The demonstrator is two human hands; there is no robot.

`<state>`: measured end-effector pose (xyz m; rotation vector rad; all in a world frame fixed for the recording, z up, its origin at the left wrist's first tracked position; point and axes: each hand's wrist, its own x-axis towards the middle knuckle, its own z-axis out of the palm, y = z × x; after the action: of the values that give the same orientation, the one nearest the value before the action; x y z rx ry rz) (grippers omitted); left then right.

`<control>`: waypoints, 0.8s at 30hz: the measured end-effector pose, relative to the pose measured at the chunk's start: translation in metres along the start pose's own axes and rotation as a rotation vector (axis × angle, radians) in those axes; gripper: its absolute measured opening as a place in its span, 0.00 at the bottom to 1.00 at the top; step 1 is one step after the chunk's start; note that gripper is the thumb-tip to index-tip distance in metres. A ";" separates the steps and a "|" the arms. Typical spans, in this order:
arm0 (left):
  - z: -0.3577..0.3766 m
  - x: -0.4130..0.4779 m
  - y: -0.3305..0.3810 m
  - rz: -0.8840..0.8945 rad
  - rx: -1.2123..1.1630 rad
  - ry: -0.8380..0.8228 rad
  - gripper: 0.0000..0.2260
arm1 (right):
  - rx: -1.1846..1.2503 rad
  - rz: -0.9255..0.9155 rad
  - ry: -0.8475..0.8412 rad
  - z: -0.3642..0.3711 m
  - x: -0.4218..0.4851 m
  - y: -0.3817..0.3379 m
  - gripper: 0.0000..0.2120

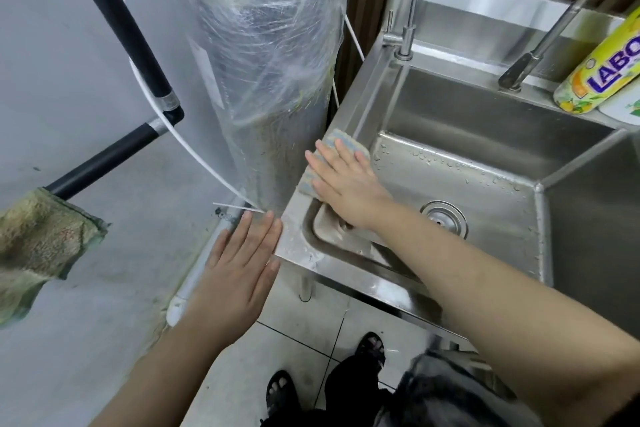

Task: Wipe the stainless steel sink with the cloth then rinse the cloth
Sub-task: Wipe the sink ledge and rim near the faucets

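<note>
The stainless steel sink fills the right half of the view, with water drops on the basin wall and a round drain at the bottom. A striped blue and beige cloth lies on the sink's left rim. My right hand presses flat on the cloth with straight fingers. My left hand hovers flat with straight fingers just off the sink's front-left corner, holding nothing.
A thin faucet stands at the sink's back-left corner and a spray hose handle at the back right. A yellow detergent bottle lies on the back ledge. A plastic-wrapped cylinder stands left of the sink. A green rag hangs on a black rack.
</note>
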<state>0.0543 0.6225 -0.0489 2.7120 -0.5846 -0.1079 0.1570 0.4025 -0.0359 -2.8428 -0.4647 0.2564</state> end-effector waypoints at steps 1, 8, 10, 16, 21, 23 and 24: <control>0.000 0.000 0.000 -0.010 0.008 0.004 0.23 | 0.001 0.029 -0.005 -0.003 0.005 -0.001 0.24; 0.003 -0.003 0.000 -0.040 -0.008 0.009 0.26 | -0.031 -0.179 -0.090 0.010 -0.065 -0.034 0.34; 0.003 -0.004 0.001 -0.043 -0.041 0.009 0.27 | -0.016 -0.185 -0.146 0.009 -0.089 -0.030 0.34; 0.003 0.002 0.004 -0.047 -0.080 0.020 0.25 | 0.016 -0.110 -0.221 0.002 -0.076 -0.028 0.26; 0.002 0.015 0.011 -0.047 -0.116 0.031 0.25 | 0.026 0.126 -0.011 0.011 -0.021 -0.018 0.27; 0.003 0.019 0.013 -0.045 -0.130 0.036 0.26 | 0.014 0.115 -0.071 0.009 -0.025 -0.021 0.26; 0.003 0.020 0.013 -0.042 -0.134 0.042 0.26 | -0.034 0.061 -0.084 0.010 -0.035 -0.025 0.26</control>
<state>0.0671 0.6020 -0.0468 2.5903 -0.4906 -0.0970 0.1145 0.4160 -0.0343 -2.8914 -0.4037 0.3841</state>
